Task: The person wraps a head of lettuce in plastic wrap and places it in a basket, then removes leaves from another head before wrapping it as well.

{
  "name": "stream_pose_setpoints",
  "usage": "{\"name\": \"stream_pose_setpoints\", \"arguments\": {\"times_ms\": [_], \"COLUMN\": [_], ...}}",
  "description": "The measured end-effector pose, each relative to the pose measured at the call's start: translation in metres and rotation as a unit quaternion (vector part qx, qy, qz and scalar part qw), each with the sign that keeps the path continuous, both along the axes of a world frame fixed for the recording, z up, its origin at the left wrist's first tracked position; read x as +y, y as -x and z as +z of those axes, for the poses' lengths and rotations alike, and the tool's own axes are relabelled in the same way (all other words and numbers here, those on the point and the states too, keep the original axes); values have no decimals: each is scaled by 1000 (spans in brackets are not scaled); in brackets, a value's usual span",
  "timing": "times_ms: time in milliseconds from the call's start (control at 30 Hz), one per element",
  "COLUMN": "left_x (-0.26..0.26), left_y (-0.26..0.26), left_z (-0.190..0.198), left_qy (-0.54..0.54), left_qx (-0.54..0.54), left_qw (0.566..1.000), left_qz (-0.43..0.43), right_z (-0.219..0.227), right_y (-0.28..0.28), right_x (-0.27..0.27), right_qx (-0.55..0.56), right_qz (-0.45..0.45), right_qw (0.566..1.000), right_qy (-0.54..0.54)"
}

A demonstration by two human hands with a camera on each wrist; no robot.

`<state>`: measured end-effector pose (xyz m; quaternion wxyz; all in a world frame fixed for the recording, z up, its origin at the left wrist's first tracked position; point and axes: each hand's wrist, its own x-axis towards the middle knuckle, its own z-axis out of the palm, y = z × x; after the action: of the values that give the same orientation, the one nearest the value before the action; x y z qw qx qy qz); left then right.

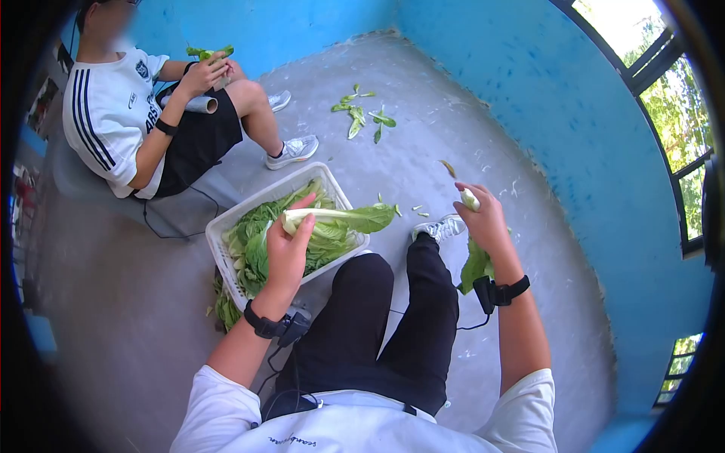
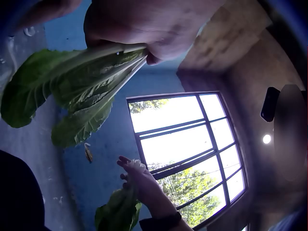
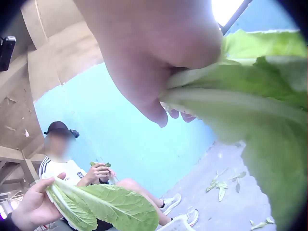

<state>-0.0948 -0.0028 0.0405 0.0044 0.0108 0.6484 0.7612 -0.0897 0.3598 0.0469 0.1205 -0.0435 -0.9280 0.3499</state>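
Observation:
My left hand (image 1: 285, 253) holds a bunch of leafy greens (image 1: 355, 218) by its pale stalk end, between thumb and fingers, above the basket. In the left wrist view its long green leaves (image 2: 79, 89) spread away from the hand. My right hand (image 1: 487, 220), out to the right, grips a second bunch of greens by its white base (image 1: 470, 199). The leaves (image 1: 474, 266) of that bunch hang beneath the right wrist, and the right wrist view shows them (image 3: 260, 115) close up. Just beyond the right fingertips appears a small brown withered scrap (image 1: 448, 167).
A white plastic basket (image 1: 264, 194) heaped with leafy greens (image 1: 253, 245) stands by my left knee. More greens (image 1: 226, 309) lie beside it. Trimmed leaves (image 1: 356, 121) are scattered on the concrete floor ahead. Another person (image 1: 113, 113) sits at left holding greens. A blue wall (image 1: 529, 98) rises at right.

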Motion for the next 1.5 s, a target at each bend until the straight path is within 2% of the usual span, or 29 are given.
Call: {"name": "stream_pose_setpoints", "arguments": {"times_ms": [67, 167, 267, 367, 467, 567, 633, 733, 833, 933, 1033, 1067, 1133, 1267, 1367, 1400, 1433, 1500], "left_x": [1, 5, 15, 22, 33, 48, 55, 62, 67, 69, 71, 72, 71, 67, 59, 51, 44, 31], "left_y": [-2, -6, -17, -25, -40, -59, -73, -88, -93, -92, -94, -94, -97, -101, -99, -91, -85, -77], "left_z": [2, 0, 15, 7, 21, 19, 38, 47, 43, 48, 65, 78, 73, 59, 78, 73, 71, 63], "left_qy": [3, -5, -33, -41, -8, 88, 136, 134, 127, 105, 168, 222, 241, 260, 308, 281, 213, 75], "left_qx": [-3, -3, -8, -43, -60, 17, 33, 29, 43, 7, -26, -33, 18, 143, 96, 39, -67, -92], "left_qw": [1000, 1000, 999, 993, 974, 962, 946, 926, 918, 897, 868, 848, 843, 829, 847, 862, 883, 912], "left_qz": [-9, -19, -36, -103, -219, -257, -293, -351, -374, -429, -467, -480, -481, -474, -423, -419, -413, -393], "right_z": [9, 15, 39, 75, 81, 83, 83, 81, 80, 85, 97, 96, 93, 90, 82, 81, 80, 80], "right_y": [-2, -9, -29, -55, -79, -102, -113, -128, -142, -153, -165, -167, -173, -178, -183, -186, -189, -194], "right_x": [-5, -4, -22, -50, -63, -84, -102, -111, -102, -92, -84, -79, -65, -47, -33, -26, -17, -8], "right_qx": [21, -1, -2, -57, -83, -103, -85, -134, -136, -130, -140, -132, -115, -152, -126, -148, -168, -200], "right_qz": [-7, -20, -25, -25, 29, 61, 80, 47, 41, 32, 58, 81, 127, 186, 195, 184, 171, 164], "right_qw": [1000, 997, 996, 986, 974, 948, 939, 951, 960, 975, 982, 984, 984, 969, 973, 970, 963, 934], "right_qy": [5, 73, 91, 155, 209, 296, 325, 276, 241, 176, 110, 88, 46, 62, -2, 59, 119, 246]}}
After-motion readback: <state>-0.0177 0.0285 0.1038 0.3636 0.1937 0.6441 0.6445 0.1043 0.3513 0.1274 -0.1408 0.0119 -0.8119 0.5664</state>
